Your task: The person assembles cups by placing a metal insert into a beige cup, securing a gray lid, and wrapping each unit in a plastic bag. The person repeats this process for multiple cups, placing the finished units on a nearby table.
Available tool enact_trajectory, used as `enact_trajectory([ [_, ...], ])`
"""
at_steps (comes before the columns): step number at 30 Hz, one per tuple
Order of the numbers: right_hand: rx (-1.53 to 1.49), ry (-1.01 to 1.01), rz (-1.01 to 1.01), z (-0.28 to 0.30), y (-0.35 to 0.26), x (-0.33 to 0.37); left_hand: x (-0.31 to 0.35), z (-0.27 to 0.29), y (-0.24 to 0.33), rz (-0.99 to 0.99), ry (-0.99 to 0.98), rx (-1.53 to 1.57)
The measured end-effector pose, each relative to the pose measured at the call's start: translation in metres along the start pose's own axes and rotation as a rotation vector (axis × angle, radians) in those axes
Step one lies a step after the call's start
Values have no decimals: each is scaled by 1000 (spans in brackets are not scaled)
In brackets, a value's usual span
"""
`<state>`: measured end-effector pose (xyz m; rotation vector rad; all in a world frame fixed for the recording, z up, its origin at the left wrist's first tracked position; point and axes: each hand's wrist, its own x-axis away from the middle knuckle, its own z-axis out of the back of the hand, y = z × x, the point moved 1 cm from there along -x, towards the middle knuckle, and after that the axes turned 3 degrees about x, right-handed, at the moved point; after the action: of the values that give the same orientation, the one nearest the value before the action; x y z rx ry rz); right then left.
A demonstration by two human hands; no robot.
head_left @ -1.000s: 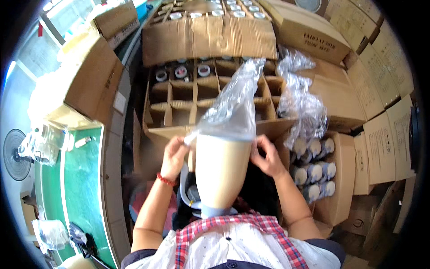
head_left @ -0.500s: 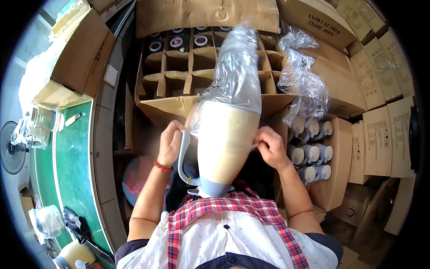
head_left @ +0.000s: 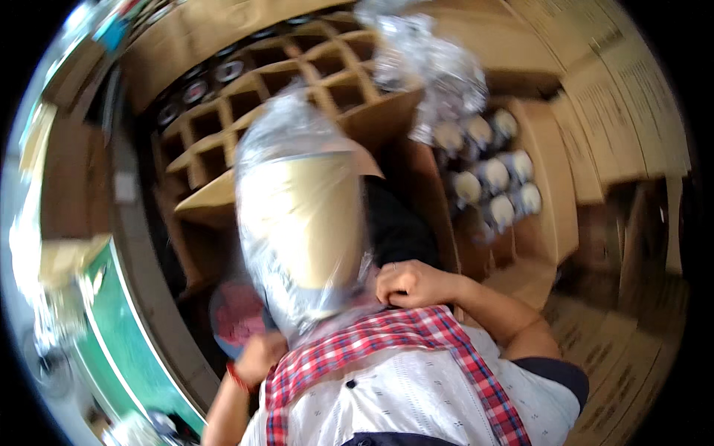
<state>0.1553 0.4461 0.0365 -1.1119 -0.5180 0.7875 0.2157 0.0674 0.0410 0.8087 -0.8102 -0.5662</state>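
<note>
Divided carton (head_left: 204,199): beyond the jug; pale-rimmed round tops (head_left: 229,70) sit in its far-left cells.
Side carton (head_left: 552,178): open at right, holding rows of cream-topped, grey-blue pieces (head_left: 494,175).
Cream jug (head_left: 312,223): between the hands, narrow end by the checked apron (head_left: 357,327).
Clear plastic bag (head_left: 286,119): earlier bunched beyond the wide end, now drawn down the body; covering looks nearly complete.
Right hand (head_left: 405,284): fingers curled together, apparently pinching the bag's edge.
Left hand (head_left: 264,355): blurred, lower left; grip cannot be told.
</note>
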Motion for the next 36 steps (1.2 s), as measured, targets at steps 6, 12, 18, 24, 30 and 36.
enact_trajectory([
  [6,-190,798,-428,25,55,102,-12,19,72,136,581,-420],
  [12,-220,1425,-936,53,275,295,-76,13,-31,67,381,-1108],
  [18,-931,1135,-1080,-18,318,267,-34,68,71,-102,615,-654],
  [24,-844,882,-1223,-14,295,186,118,62,121,99,1237,-103],
  [30,-594,762,-1205,23,216,139,323,104,47,411,2140,-244],
  [36,-207,640,-1204,85,70,102,488,175,-86,534,2460,185],
])
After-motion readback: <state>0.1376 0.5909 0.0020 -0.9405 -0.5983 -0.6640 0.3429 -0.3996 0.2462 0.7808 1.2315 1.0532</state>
